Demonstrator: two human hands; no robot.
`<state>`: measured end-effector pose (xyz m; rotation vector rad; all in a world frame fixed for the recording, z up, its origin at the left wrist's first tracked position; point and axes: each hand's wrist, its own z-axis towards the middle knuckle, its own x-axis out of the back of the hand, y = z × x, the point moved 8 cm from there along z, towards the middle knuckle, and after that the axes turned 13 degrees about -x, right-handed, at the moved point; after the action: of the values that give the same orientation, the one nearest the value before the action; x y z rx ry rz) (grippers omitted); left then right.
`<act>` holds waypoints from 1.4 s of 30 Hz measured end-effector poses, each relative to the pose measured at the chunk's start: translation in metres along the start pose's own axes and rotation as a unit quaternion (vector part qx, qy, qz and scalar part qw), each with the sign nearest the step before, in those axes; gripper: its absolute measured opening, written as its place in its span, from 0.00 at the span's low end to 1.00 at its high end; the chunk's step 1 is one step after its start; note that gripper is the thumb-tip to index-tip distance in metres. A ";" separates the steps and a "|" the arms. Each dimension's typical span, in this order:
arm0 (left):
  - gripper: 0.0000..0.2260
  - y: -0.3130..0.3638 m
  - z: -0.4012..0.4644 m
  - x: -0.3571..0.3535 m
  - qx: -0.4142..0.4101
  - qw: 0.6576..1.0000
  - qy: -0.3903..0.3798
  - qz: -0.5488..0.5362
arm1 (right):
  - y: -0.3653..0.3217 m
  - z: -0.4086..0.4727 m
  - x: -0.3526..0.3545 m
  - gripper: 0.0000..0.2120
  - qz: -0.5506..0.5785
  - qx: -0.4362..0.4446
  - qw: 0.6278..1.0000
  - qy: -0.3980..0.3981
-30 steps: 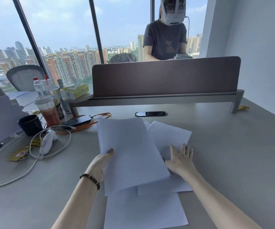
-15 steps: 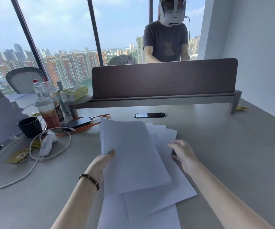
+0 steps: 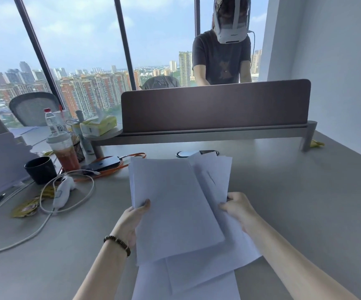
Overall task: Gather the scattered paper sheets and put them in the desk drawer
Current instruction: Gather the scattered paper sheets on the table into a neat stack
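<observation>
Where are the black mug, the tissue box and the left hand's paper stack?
black mug (image 3: 41, 170), head view, on its front wall.
tissue box (image 3: 99, 126), head view, on its yellow side.
paper stack (image 3: 175, 204), head view, on the top sheet's middle.

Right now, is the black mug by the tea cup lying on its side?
No: the black mug stands upright on the grey desk, open mouth up, left of the lidded plastic cup of reddish tea.

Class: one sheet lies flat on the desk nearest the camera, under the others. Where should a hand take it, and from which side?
Probably the bottom sheet's near right corner, approached from the right: that strip is bare, while the sheets above cover its far part and both hands already hold paper.
</observation>
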<state>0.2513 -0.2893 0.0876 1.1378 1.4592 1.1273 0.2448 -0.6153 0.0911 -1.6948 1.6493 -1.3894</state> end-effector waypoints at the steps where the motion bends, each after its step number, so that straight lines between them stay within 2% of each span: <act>1: 0.16 0.003 0.000 0.002 -0.004 1.000 -0.001 -0.008 | 0.002 0.003 0.005 0.08 0.003 0.000 1.000 0.020; 3: 0.13 0.009 -0.001 0.004 -0.009 1.000 -0.011 -0.028 | 0.000 -0.004 0.016 0.10 -0.004 0.003 0.998 0.064; 6: 0.10 0.016 -0.007 0.000 -0.012 0.999 -0.028 -0.045 | -0.003 -0.012 0.028 0.18 -0.023 0.024 0.993 0.115; 8: 0.09 0.016 -0.010 -0.004 -0.009 0.999 -0.032 -0.033 | -0.001 -0.011 0.030 0.21 -0.048 0.025 0.991 0.120; 13: 0.09 0.004 -0.014 -0.014 -0.004 0.999 -0.034 0.020 | -0.006 -0.014 0.018 0.23 -0.114 0.017 0.992 0.046; 18: 0.07 0.001 -0.012 -0.023 -0.058 0.988 -0.030 0.141 | 0.004 -0.014 0.003 0.21 -0.039 -0.018 0.997 -0.067; 22: 0.05 0.000 -0.014 -0.033 -0.068 0.987 -0.041 0.143 | 0.013 -0.007 -0.004 0.28 -0.010 -0.003 0.995 -0.096; 24: 0.07 -0.003 -0.013 -0.038 -0.058 0.990 -0.031 0.122 | 0.009 -0.015 -0.008 0.27 -0.009 0.000 0.993 -0.121; 26: 0.10 -0.002 -0.016 -0.044 -0.058 0.990 -0.035 0.120 | 0.005 -0.023 -0.009 0.21 -0.006 0.010 0.990 -0.142; 28: 0.13 0.003 -0.016 -0.046 -0.083 0.982 -0.042 0.165 | 0.004 -0.030 -0.006 0.15 0.006 0.024 0.989 -0.144; 32: 0.17 0.020 -0.011 -0.034 -0.152 0.935 -0.017 0.320 | 0.001 -0.034 0.006 0.15 0.076 0.065 0.987 -0.129; 33: 0.24 0.021 -0.011 -0.031 -0.144 0.936 -0.016 0.321 | 0.000 -0.034 0.010 0.15 0.093 0.074 0.984 -0.129; 35: 0.43 0.019 -0.013 -0.028 -0.099 0.963 -0.020 0.251 | -0.004 -0.038 0.017 0.15 0.117 0.091 0.981 -0.128; 37: 0.49 0.021 -0.016 -0.032 -0.063 0.982 -0.053 0.170 | -0.010 -0.043 0.022 0.14 0.131 0.108 0.976 -0.133; 39: 0.44 0.022 -0.022 -0.043 -0.021 0.991 -0.118 0.066 | -0.016 -0.051 0.027 0.14 0.148 0.125 0.971 -0.138; 42: 0.23 0.033 -0.037 -0.066 -0.011 0.976 -0.214 -0.026 | -0.029 -0.061 0.034 0.14 0.163 0.151 0.966 -0.136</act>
<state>0.2277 -0.3535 0.1340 1.2284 1.1293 0.7962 0.2020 -0.6185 0.1536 -1.3043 1.4033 -1.1261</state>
